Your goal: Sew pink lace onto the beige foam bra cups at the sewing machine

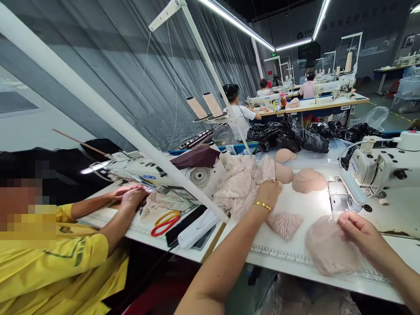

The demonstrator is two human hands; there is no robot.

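My left hand [268,191], with a gold bangle at the wrist, reaches to the pile of pink lace fabric [239,181] and is closed on a piece of it beside a foam bra cup [284,173]. My right hand [356,229] pinches the edge of a lace-covered cup [330,247] lying on the white table [328,267], just in front of the sewing machine's needle plate [339,200]. A small lace piece [285,224] lies flat between my hands. More foam cups [308,180] lie behind it.
My sewing machine [383,168] stands at the right. A co-worker in yellow [55,258] sews at the machine [154,173] on the left, with red and yellow scissors [166,222] close by. Black bags [288,135] and other workstations lie beyond.
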